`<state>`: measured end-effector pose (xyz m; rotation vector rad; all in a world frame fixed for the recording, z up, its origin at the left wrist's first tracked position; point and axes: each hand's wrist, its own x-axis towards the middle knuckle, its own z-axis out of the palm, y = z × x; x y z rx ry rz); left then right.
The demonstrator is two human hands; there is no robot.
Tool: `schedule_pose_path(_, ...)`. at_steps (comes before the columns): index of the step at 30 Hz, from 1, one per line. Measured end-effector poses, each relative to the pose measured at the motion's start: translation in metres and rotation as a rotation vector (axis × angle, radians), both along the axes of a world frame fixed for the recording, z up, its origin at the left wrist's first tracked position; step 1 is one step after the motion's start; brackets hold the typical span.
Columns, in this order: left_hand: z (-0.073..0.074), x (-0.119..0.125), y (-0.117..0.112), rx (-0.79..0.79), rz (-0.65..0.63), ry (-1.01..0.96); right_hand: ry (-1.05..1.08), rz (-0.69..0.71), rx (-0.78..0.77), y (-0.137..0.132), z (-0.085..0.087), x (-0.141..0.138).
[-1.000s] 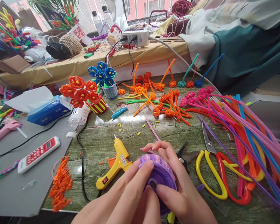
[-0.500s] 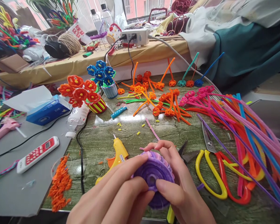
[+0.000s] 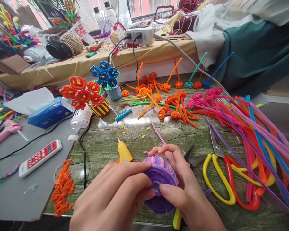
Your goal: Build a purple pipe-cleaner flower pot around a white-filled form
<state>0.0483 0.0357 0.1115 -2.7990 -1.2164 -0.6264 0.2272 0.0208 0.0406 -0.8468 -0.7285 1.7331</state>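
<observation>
Between my two hands is a small round pot made of purple and pink pipe cleaners (image 3: 162, 178), tilted so its coiled purple face with a small centre hole points toward me. My left hand (image 3: 118, 192) pinches its left edge with the fingertips. Around its right side wraps my right hand (image 3: 183, 179), the thumb pressing near the centre hole. A pink pipe cleaner (image 3: 157, 132) sticks out beyond my right fingers; I cannot tell whether it joins the pot. A yellow glue gun (image 3: 124, 152) lies just past my left hand, partly hidden by it.
Scissors with yellow and red handles (image 3: 219, 179) lie at right beside loose pipe cleaners (image 3: 262, 134). Black-bladed pliers or cutters are partly covered by my right hand. Orange pipe-cleaner flowers (image 3: 175, 114), a red flower pot (image 3: 100, 107), a tissue box (image 3: 49, 112) and a white-red remote-like handset (image 3: 40, 158) stand around.
The pot has tilted slightly, showing more of its striped pink-purple side. My left hand has shifted a little and covers more of the glue gun.
</observation>
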Motion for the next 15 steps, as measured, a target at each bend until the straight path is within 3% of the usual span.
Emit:
schedule_pose_path(7, 0.000, -0.001, 0.002, 0.006, 0.012, -0.009, -0.054, 0.038, 0.064, 0.004, -0.006, 0.007)
schedule_pose_path(15, -0.003, 0.020, -0.002, 0.039, 0.230, -0.135, -0.073, -0.030, 0.049, 0.004, -0.002, 0.003)
